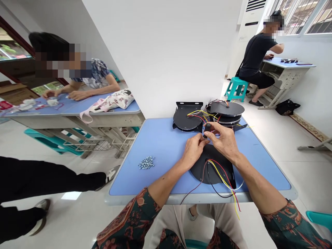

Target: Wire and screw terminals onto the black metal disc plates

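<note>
A black round metal plate (pixel 212 169) with red, yellow, black and white wires (pixel 223 180) lies on the blue table (pixel 160 152) in front of me. My right hand (pixel 224 140) is closed around a small black cylindrical tool (pixel 206 128) held above the plate's far edge. My left hand (pixel 193 148) pinches something tiny beside the tool's tip; what it is I cannot make out. A small heap of silver screws (pixel 146 162) sits to the left of the plate.
More black plates with wires (pixel 188 117) and a stack of them (pixel 227 112) stand at the table's far edge. A person works at a desk (pixel 77 105) on the left; another sits at a desk (pixel 287 64) far right. A leg in black (pixel 52 181) stretches in from the left.
</note>
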`<state>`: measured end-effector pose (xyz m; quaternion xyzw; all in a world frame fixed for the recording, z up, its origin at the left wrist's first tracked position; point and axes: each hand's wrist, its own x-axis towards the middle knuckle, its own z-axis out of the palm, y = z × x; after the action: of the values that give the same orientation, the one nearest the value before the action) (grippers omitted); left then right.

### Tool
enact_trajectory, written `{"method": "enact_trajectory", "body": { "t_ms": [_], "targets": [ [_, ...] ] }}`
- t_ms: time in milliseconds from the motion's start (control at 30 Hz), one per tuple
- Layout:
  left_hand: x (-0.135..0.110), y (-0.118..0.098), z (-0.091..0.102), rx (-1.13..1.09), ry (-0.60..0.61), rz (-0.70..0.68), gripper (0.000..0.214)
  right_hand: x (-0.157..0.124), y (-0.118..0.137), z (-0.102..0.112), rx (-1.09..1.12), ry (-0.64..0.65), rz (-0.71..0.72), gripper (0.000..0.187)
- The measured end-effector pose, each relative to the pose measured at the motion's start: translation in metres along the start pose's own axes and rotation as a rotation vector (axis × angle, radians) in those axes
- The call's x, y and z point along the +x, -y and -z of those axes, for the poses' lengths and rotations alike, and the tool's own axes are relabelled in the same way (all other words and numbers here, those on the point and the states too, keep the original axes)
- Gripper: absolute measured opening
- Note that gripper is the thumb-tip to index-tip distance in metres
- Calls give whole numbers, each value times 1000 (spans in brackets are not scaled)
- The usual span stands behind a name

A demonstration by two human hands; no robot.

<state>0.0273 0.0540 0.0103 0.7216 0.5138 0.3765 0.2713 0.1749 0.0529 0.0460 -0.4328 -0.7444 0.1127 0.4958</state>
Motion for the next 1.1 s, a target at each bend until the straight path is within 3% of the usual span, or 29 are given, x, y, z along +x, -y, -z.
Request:
{"method": "enact_trajectory", "body": {
  "t_ms": [233, 733, 1100],
  "targets": [
    [-2, -2, 2, 45, 47, -67, 20, 1, 2, 2, 34, 42, -52, 26],
    [-1, -2, 1, 26, -5, 25, 15, 0, 4, 1, 5, 43, -26, 19],
    [0, -2, 2, 9, 28, -6, 10, -1, 4, 0, -14, 61, -1, 23]
  ]
}}
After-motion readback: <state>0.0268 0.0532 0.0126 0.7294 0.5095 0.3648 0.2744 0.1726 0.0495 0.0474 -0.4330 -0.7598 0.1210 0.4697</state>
